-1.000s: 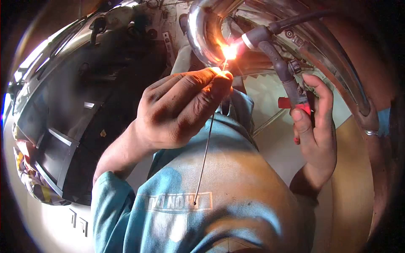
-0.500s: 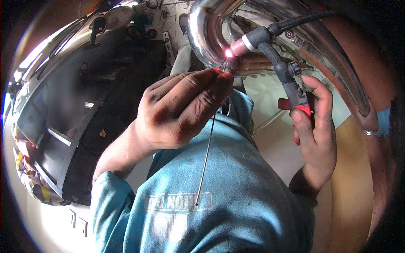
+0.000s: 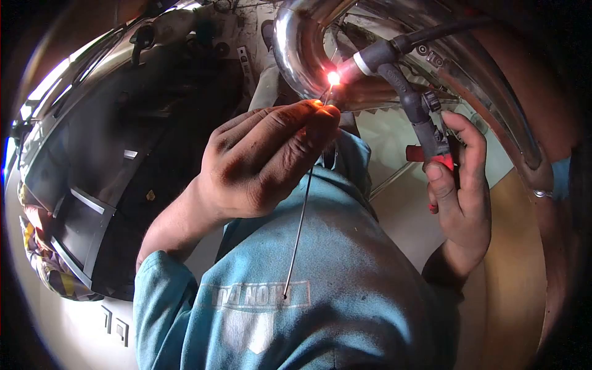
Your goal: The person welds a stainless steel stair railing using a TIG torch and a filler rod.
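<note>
V. bright arc glares, pipe glints, pic corners dark, edges warped.

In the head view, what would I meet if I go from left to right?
Multicoloured patterned cloth, small yellow diamond-shaped mark, bare left hand pinching a thin metal rod, white ring on a black torch, bare right hand holding that torch, small light-blue patch.

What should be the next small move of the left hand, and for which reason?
Perhaps the left hand should slide its grip a little back along the thin rod. It pinches the rod close to the bright glow at the tip of the torch, with only a short piece ahead and a long length behind.
</note>
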{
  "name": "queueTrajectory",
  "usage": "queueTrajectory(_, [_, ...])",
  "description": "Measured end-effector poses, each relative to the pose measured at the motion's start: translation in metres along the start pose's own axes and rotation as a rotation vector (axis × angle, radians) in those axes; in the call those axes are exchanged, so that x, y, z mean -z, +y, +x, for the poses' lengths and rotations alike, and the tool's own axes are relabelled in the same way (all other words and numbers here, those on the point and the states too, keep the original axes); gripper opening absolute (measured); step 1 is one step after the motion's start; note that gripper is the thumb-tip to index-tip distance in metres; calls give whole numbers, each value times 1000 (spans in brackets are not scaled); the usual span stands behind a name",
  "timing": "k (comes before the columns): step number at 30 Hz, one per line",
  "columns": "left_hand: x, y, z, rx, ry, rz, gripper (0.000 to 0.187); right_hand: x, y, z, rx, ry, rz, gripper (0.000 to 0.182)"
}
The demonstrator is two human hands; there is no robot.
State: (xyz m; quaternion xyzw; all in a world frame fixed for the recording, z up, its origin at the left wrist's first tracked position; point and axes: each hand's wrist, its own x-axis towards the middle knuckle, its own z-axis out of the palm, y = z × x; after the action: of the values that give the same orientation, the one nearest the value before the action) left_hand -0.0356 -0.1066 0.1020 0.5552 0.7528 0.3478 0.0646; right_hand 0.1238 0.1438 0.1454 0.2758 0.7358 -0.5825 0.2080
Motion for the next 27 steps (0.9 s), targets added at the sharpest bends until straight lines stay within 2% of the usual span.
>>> queueTrajectory(6, [7, 9, 6, 111, -51, -16, 35, -1, 0, 0, -13, -3, 31, 50])
queueTrajectory(9, [3, 0, 2, 3, -39, 2, 42, -2, 0, 0, -41, -5, 33, 50])
queueTrajectory(13, [3, 2, -7, 55, -52, -54, 46, 1, -13, 0, -173, -28, 5, 50])
queueTrajectory(17, [-1, 0, -2, -13, -16, 7, 43, -2, 1, 0, -5, -8, 94, 48])
queueTrajectory(23, [-6, -1, -3, -24, 23, 42, 41, -1, 0, 1, -9, -3, 55, 50])
queueTrajectory(27, [-4, 2, 1, 62, 17, -29, 42, 0, 1, 1, -25, -3, 0, 51])
